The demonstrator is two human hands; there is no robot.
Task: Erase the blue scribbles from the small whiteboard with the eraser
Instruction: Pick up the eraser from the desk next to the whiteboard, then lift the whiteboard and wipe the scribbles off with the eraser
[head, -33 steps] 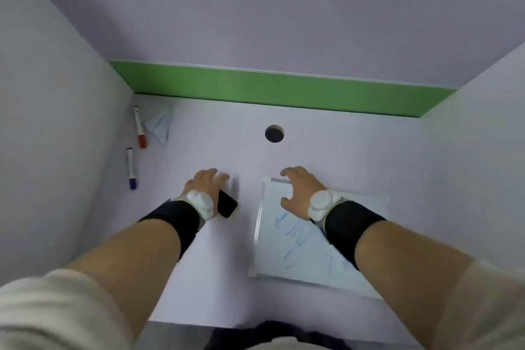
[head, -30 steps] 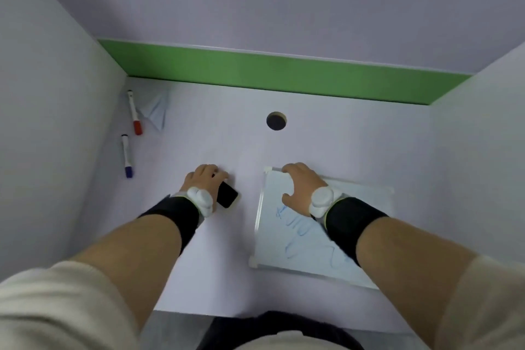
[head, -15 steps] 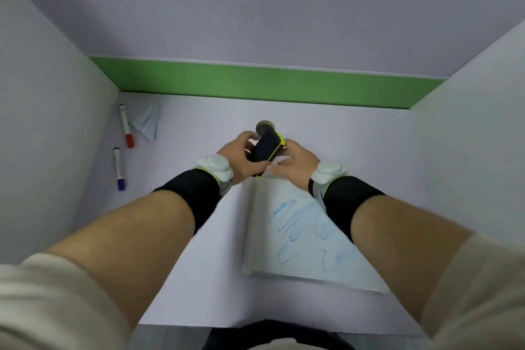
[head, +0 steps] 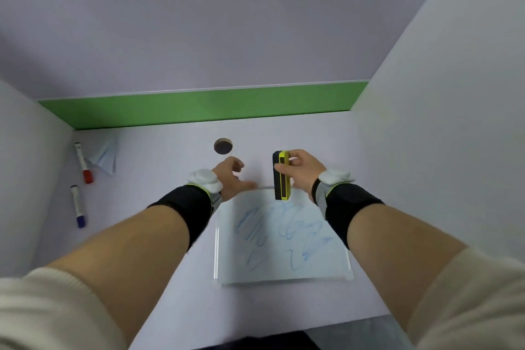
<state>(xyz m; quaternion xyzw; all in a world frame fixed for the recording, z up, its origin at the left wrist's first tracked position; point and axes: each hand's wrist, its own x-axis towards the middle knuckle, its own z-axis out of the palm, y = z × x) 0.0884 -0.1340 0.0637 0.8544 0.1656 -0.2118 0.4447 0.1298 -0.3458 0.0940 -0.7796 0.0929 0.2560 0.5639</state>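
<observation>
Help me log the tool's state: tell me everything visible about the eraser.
The eraser is a slim rectangular block, its body yellow with a black layer, probably the wiping pad, on its left side. The right hand pinches it by its upper part, so it stands on end at the far edge of the whiteboard. Whether its lower end touches the board cannot be told.

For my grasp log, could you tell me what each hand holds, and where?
Right hand grips the eraser by its upper half, around the yellow back; left hand holds nothing.
</observation>
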